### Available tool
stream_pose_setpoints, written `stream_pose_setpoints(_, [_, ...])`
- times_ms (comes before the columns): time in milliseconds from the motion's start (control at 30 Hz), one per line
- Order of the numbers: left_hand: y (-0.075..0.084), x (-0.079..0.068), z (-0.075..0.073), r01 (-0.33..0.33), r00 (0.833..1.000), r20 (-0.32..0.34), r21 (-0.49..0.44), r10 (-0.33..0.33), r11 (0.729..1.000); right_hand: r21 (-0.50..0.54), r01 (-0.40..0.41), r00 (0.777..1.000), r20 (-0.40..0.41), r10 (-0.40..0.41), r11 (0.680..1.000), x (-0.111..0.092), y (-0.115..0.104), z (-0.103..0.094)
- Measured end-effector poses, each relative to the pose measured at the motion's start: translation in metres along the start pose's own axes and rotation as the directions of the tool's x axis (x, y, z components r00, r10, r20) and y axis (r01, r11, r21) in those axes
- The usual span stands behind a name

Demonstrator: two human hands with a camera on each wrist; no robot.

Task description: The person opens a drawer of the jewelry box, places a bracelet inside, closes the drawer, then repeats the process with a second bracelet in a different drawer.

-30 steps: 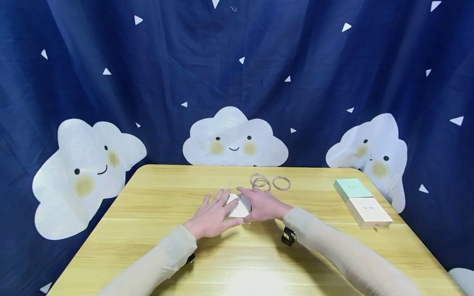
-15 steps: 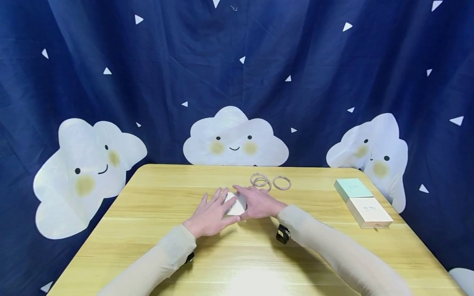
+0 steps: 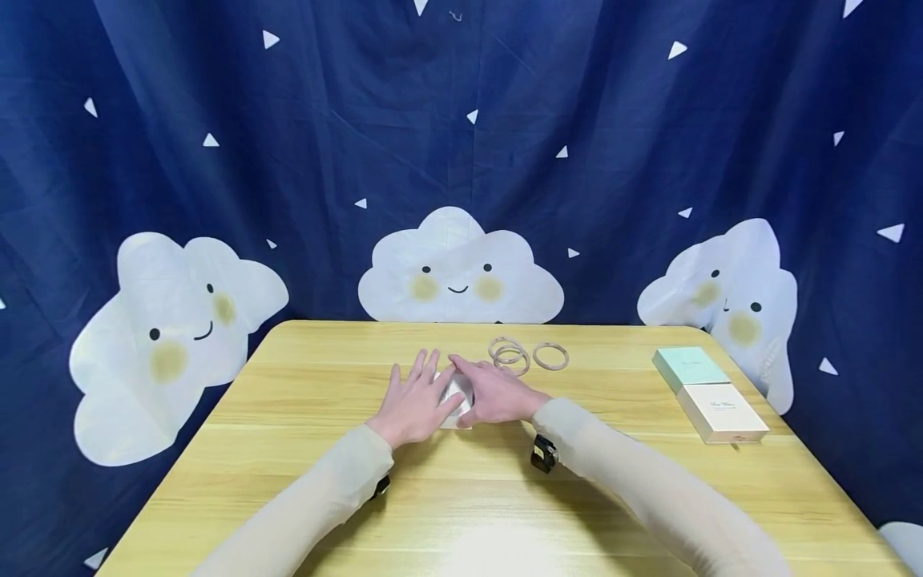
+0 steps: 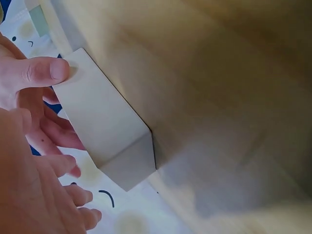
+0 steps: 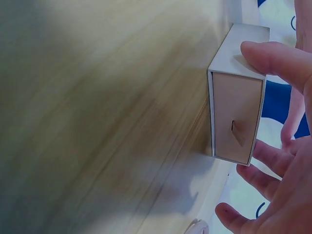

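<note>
Between the two hands on the table sits a small white drawer-style box (image 5: 237, 105), its pinkish drawer front with a small pull tab facing right. My right hand (image 3: 497, 393) grips this box across its depth, thumb (image 5: 261, 56) on the near side and fingers round the far side. Over the left part of the box lies my left hand (image 3: 411, 407), its fingers spread and straight. The left thumb crosses the box's top in the head view. In the left wrist view, the near face of the box (image 4: 102, 112) and its left end show free of left-hand fingers.
Behind the right hand lie several thin pale rings, two overlapping (image 3: 509, 356) and one apart (image 3: 551, 357). A mint-green box (image 3: 690, 366) and a cream box (image 3: 723, 412) lie end to end near the right edge of the wooden table (image 3: 317, 361). A dark blue cloud-print curtain hangs behind.
The right hand has slid a little to the left with the white box. The left hand has shifted slightly away from the person, its fingers more upright in view. Rings and other boxes stay put.
</note>
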State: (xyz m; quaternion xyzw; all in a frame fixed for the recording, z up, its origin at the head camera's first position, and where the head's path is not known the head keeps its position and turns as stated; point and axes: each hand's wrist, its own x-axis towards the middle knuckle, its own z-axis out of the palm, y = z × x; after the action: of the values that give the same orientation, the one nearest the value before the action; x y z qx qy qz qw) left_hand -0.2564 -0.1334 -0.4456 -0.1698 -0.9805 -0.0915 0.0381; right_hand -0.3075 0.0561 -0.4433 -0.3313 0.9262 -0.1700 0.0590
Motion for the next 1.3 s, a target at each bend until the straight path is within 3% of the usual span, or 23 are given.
stream_pose_setpoints(433, [-0.004, 0.019, 0.011, 0.071, 0.996, 0.051, 0.005, -0.072, 0.997, 0.074, 0.015, 1.0, -0.027, -0.013, 0.997, 0.003, -0.004, 0.001])
stream_pose_setpoints(900, [-0.007, 0.018, 0.009, 0.099, 0.993, 0.064, -0.025, -0.097, 0.995, 0.086, 0.055, 0.998, -0.038, -0.051, 0.995, -0.006, -0.001, 0.0])
stream_pose_setpoints(1300, [0.002, 0.025, 0.011, 0.107, 0.991, 0.08, 0.033, -0.109, 0.994, 0.112, 0.044, 0.999, -0.035, -0.04, 0.993, -0.004, 0.003, 0.003])
